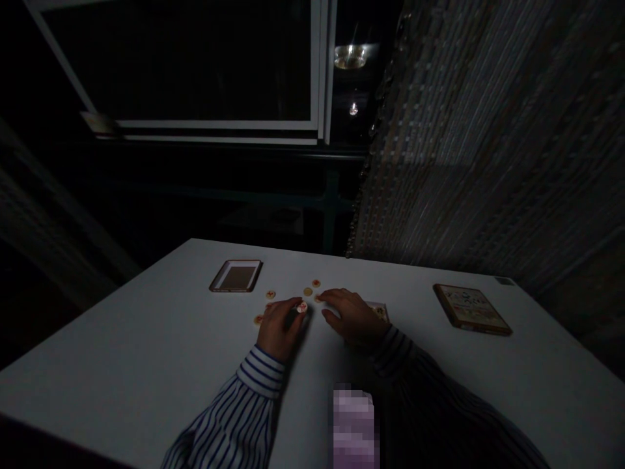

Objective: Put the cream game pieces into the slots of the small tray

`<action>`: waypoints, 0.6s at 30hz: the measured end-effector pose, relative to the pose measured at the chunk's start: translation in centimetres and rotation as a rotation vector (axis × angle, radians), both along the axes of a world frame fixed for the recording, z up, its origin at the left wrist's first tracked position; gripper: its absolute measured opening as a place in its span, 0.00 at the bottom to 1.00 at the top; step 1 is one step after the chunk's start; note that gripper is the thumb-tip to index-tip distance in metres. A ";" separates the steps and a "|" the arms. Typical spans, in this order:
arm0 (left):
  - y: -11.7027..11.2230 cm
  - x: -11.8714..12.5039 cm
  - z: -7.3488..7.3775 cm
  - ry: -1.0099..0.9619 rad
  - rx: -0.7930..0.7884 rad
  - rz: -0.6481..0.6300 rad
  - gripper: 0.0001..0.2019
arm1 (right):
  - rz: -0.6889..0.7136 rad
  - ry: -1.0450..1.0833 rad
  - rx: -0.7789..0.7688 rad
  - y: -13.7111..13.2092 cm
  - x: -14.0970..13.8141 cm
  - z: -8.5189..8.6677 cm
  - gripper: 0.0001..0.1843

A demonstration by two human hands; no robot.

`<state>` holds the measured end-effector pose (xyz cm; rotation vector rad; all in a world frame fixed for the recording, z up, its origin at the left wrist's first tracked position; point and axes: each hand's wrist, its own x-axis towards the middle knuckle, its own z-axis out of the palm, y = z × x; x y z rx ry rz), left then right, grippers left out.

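Between thumb and fingers of my left hand (280,331) is a round Chinese chess piece (302,307), its red-marked face turned up toward me. My right hand (351,316) reaches over the table with thumb and fingers apart. Its fingertips touch or hover just over another chess piece (318,298); contact cannot be told. Beyond the hands lie a plain-looking piece (307,292) and a red-marked piece (316,283). Left of my left hand are a red-marked piece (270,295) and a piece partly covered by the hand (258,320). A small box of pieces (379,311) is mostly hidden behind my right hand.
The white table (170,352) carries a shallow rimmed tray (237,275) at the left and a printed flat box (471,308) at the right. A small dark label (503,281) is at the far right corner. A bead curtain (439,163) hangs behind. A blurred pinkish patch (354,430) shows at the bottom.
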<state>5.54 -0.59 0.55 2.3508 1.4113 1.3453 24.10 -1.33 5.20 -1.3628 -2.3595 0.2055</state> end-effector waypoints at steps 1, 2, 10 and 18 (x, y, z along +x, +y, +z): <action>0.0 0.2 0.0 -0.003 -0.001 0.000 0.12 | -0.002 0.001 -0.001 -0.1 0.1 0.0 0.19; -0.1 0.3 0.0 -0.006 -0.002 0.003 0.12 | -0.003 0.003 -0.002 -0.1 0.3 0.0 0.19; -0.1 1.3 0.0 -0.022 0.014 0.013 0.11 | -0.019 0.026 0.022 -0.1 1.3 -0.8 0.19; -0.1 1.9 -0.2 -0.016 -0.031 -0.006 0.11 | -0.027 0.046 0.021 -0.1 2.2 -0.9 0.19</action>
